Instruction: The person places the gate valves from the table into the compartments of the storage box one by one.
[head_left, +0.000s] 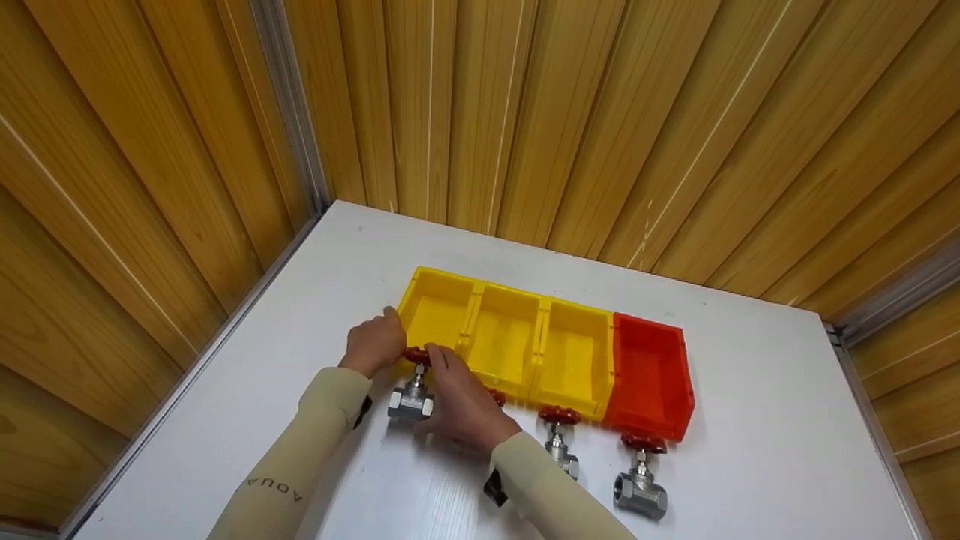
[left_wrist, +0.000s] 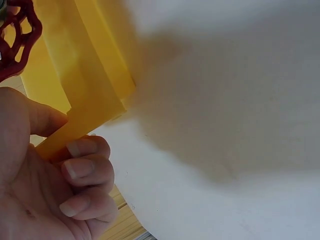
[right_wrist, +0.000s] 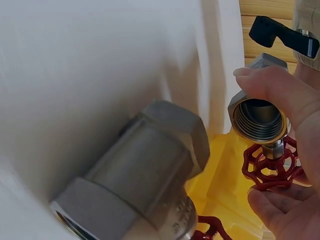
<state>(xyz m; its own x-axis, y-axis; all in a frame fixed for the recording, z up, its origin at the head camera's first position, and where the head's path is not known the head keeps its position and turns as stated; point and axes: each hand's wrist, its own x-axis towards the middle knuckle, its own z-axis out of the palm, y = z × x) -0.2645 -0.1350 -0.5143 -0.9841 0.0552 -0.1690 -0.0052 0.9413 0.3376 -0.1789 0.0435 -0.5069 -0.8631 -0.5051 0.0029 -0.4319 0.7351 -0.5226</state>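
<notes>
My left hand [head_left: 375, 343] pinches the near left wall of the leftmost yellow bin [left_wrist: 82, 127] between thumb and curled fingers. Beside it is a steel valve [head_left: 411, 403] with a red handwheel [right_wrist: 270, 167]. My right hand [head_left: 469, 401] spans this valve, its thumb over the threaded steel body and its fingertips at the handwheel. Close to the right hand lies a second steel valve [right_wrist: 145, 165], large in the right wrist view. In the head view that hand covers most of it, with part of its red wheel [head_left: 496, 396] showing.
Two more yellow bins [head_left: 541, 349] and a red bin [head_left: 684, 375] continue the row to the right. In front of them lie a third valve [head_left: 556, 446] and a fourth valve [head_left: 641, 495]. Wood-panelled walls [head_left: 570, 112] border the white tabletop [head_left: 780, 420].
</notes>
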